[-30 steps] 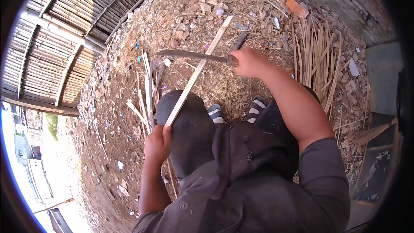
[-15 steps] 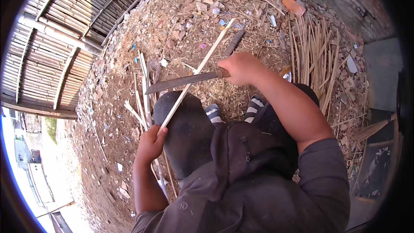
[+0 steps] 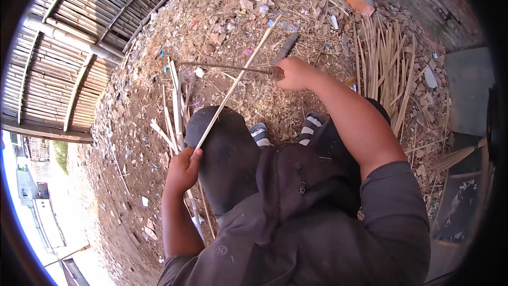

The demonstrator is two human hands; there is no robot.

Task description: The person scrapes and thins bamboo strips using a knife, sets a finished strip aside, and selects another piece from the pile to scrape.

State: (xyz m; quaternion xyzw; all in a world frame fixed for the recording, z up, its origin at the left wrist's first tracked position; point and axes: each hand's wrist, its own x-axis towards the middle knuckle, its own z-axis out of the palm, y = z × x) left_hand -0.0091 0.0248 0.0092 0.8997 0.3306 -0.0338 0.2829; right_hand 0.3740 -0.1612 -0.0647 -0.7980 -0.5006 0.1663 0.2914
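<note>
Knife point(image 3: 227, 66) has turned edge-on, right hand point(image 3: 296, 74) closed round its handle point(image 3: 278, 73), left hand point(image 3: 183, 170) pinching the pale strip point(image 3: 234, 86).

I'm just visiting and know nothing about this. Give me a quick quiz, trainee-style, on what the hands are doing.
1. Which hand grips the knife?
2. True or false: the left hand holds the pale strip by the end farthest from the body.
3. As the camera sees it, the pale strip crosses over: (a) a sandal, (b) the left knee, (c) the orange brick.

Key: 1. The right hand. 2. False; it holds the near end. 3. b.
</note>
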